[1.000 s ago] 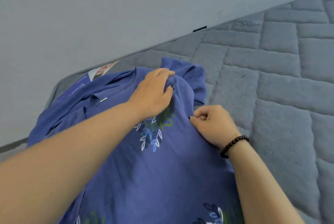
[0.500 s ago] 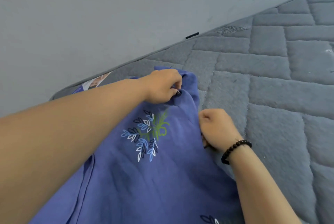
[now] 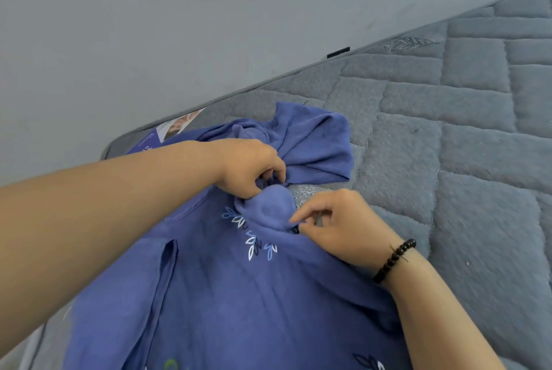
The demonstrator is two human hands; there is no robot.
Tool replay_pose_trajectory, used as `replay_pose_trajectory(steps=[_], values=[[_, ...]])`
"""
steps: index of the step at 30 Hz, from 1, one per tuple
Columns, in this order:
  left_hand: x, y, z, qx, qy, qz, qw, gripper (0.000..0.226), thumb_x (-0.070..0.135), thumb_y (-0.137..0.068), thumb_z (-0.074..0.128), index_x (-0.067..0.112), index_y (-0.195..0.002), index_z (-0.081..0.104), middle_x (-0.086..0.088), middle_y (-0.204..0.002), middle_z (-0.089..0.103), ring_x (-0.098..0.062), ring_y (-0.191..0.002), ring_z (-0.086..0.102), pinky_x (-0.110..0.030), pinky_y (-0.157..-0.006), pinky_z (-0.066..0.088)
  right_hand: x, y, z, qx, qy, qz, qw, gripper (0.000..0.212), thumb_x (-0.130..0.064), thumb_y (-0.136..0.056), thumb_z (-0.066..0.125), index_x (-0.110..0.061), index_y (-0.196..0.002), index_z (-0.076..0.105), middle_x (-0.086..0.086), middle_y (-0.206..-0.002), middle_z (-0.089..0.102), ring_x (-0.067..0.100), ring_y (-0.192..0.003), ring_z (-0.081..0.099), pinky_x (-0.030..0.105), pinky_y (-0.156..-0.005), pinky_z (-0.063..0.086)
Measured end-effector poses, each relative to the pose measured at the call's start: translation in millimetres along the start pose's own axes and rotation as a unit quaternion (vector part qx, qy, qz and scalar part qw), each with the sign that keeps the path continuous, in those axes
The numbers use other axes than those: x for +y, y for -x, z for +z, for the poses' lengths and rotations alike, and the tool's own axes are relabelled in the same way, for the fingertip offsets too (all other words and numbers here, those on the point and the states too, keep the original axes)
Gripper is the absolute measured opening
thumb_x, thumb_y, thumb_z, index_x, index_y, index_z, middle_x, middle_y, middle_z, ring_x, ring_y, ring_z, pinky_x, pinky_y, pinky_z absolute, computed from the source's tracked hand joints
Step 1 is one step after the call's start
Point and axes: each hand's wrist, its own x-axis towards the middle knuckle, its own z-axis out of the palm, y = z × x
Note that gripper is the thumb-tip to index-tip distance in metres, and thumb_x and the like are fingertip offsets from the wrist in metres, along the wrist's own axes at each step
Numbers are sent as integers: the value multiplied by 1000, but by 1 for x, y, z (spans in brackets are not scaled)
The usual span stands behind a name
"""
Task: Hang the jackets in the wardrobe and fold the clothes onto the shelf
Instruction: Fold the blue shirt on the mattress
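A blue shirt [image 3: 245,304] with white and blue leaf prints lies spread on a grey quilted mattress [image 3: 466,136]. Its short sleeve [image 3: 313,145] fans out at the far end. My left hand [image 3: 251,169] pinches a bunch of the fabric where the sleeve meets the body. My right hand [image 3: 337,226], with a dark bead bracelet on the wrist, pinches the shirt's edge just below and to the right, by a small dark button. A fold of cloth bulges up between the two hands.
A plain grey wall [image 3: 179,25] runs along the mattress's far edge. A printed label [image 3: 176,127] shows at the mattress corner, partly under the shirt. Bare mattress stretches to the right.
The sleeve has been spread out beyond my left hand. My left hand shifted its grip to the sleeve's base, and my right hand moved up to pinch the edge near it.
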Motion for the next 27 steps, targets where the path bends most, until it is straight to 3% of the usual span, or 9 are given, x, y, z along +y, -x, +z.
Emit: replay_pose_trajectory(steps=[4, 8, 12, 15, 17, 19, 22, 25, 27], values=[[-6, -2, 4, 64, 27, -17, 997, 19, 13, -84, 58, 21, -96, 70, 4, -91, 68, -12, -80, 55, -23, -74, 42, 0, 1, -5, 87, -85, -49, 991, 16, -4, -72, 68, -18, -76, 76, -14, -63, 62, 2, -53, 50, 8, -56, 37], [-12, -9, 5, 243, 144, -66, 957, 15, 5, -85, 57, 14, -89, 68, 1, -88, 67, -13, -76, 55, -17, -67, 34, -1, -3, -10, 234, -162, -39, 958, 14, -11, -69, 64, -22, -71, 71, -2, -69, 68, 6, -60, 58, 16, -61, 46], [-1, -25, -7, 423, 388, -110, 812, 23, 3, -98, 41, 22, -86, 45, 7, -80, 59, -6, -58, 60, -19, -61, 42, -8, -1, -27, 475, -248, -36, 843, 22, 5, -79, 61, -15, -82, 68, -13, -68, 68, 2, -62, 57, 18, -61, 47], [19, -39, -17, 449, 536, -93, 709, 29, 2, -101, 28, 24, -84, 34, 0, -84, 60, -14, -58, 67, -22, -54, 47, -13, 5, -38, 544, -266, -66, 793, 22, 10, -83, 52, -6, -97, 59, -13, -74, 61, -5, -66, 56, 10, -64, 44], [29, -50, -17, 436, 489, -90, 751, 30, -2, -97, 30, 25, -86, 38, -1, -87, 60, -22, -73, 68, -27, -65, 48, -12, 5, -40, 504, -283, 26, 815, 20, 0, -89, 50, -13, -104, 53, -15, -70, 51, -6, -58, 49, 8, -59, 38], [31, -61, -8, 381, 395, -88, 831, 25, -3, -93, 38, 19, -97, 49, 0, -95, 61, -23, -93, 63, -24, -80, 44, -2, 1, -37, 377, -209, 167, 887, 7, -16, -95, 47, -21, -96, 51, -12, -73, 47, -3, -58, 46, 17, -59, 36], [28, -69, 4, 262, 317, -78, 908, 26, 9, -94, 50, 10, -120, 53, -5, -117, 63, -21, -109, 57, -22, -89, 40, 9, -1, -30, 232, -76, 237, 940, 12, -31, -91, 57, -23, -98, 50, -9, -76, 49, 2, -62, 44, 22, -56, 32], [30, -72, 4, 204, 144, -70, 966, 46, 31, -92, 57, 21, -135, 45, 0, -135, 53, -22, -123, 49, -37, -99, 39, 11, 4, -32, 242, 30, 241, 939, 28, -19, -87, 61, -19, -112, 49, 0, -77, 53, 11, -64, 49, 19, -55, 35], [30, -75, 2, 183, 38, -71, 980, 51, 37, -91, 59, 25, -138, 43, 0, -137, 48, -24, -125, 46, -41, -95, 36, 11, 9, -38, 310, 72, 251, 914, 37, -16, -84, 59, -15, -118, 46, 10, -86, 60, 28, -75, 56, 32, -68, 46]])
